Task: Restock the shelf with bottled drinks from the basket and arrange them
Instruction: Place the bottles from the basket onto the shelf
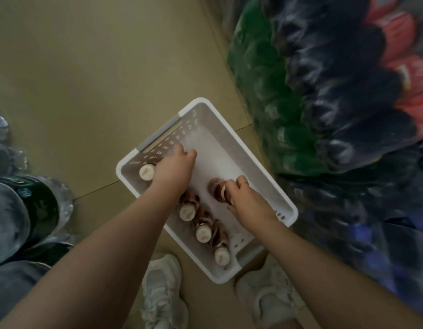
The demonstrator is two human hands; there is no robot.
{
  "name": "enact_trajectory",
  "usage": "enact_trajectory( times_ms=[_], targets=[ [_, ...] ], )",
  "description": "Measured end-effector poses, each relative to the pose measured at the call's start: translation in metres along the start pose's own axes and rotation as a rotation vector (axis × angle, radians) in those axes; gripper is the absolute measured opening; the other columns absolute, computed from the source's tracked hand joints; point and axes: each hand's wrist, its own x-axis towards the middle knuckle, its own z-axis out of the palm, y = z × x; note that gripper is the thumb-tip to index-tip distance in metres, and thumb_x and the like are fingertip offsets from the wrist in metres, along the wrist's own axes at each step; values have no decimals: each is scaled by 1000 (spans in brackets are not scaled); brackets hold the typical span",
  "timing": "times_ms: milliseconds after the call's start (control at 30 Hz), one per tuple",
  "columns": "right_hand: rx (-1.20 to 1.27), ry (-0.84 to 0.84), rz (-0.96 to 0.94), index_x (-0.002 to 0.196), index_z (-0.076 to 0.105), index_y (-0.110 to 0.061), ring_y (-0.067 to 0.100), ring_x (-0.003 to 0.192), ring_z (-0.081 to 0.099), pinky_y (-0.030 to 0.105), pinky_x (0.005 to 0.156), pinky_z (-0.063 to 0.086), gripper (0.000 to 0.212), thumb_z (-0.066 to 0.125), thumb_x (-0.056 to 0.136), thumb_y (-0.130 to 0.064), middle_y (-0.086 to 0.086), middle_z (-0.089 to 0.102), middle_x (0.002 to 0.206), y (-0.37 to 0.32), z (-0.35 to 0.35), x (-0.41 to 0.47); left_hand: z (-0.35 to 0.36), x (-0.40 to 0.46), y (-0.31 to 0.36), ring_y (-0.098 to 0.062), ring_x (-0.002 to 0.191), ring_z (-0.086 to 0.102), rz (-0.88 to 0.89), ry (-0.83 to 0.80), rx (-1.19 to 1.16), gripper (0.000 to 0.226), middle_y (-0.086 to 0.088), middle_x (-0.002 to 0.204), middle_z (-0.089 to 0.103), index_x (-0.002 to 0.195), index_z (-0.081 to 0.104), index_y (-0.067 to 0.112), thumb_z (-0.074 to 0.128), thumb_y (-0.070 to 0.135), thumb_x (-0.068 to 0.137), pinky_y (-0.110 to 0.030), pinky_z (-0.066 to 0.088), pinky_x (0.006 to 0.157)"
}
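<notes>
A white plastic basket (231,138) sits on the floor in front of my feet. Inside it stand several brown bottled drinks with pale caps, among them one at the near left corner (146,172), one mid-row (187,213) and one near my shoes (221,255). My left hand (174,167) reaches down into the basket beside the corner bottle, fingers curled around something I cannot see. My right hand (244,198), wearing a ring, is closed around the cap of a separate brown bottle (217,189) in the middle of the basket.
Shrink-wrapped packs of green (265,96), dark (343,86) and red-labelled (400,43) bottles fill the right side. More wrapped clear bottles (39,205) stand at the left. My white shoes (161,290) are just behind the basket on a beige tiled floor (87,79).
</notes>
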Motion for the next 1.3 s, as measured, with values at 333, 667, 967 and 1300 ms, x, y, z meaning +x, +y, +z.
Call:
enact_trajectory(
  times_ms=[333,667,967,1300],
  targets=[
    [89,100,230,114,41,-17,36,102,58,42,87,49,38,62,85,-29,11,33,126,28,-84,-112,-84,-105,48,-36,86,58,247,13,82,30,-14,113,41,119,42,12,48,14,89,-41,44,63],
    [380,359,285,108,51,-11,29,100,55,33,84,43,36,69,80,-23,9,44,118,40,-289,-336,-293,-271,174,-35,105,56,358,116,-107,37,-16,116,54,110,49,5,59,28,84,-37,43,81],
    [612,1097,572,103,61,-8,23,99,53,19,74,30,31,70,79,-25,11,59,104,122,-438,-516,-446,-353,345,-30,93,61,748,360,-231,32,-14,93,66,87,59,9,75,29,68,-33,45,73],
    [858,1549,717,112,58,-9,29,105,59,41,93,49,35,62,85,-30,12,64,109,232,-529,-605,-537,-421,509,-12,80,55,1003,577,-487,37,0,85,60,92,61,9,76,35,71,-21,43,58]
  ],
)
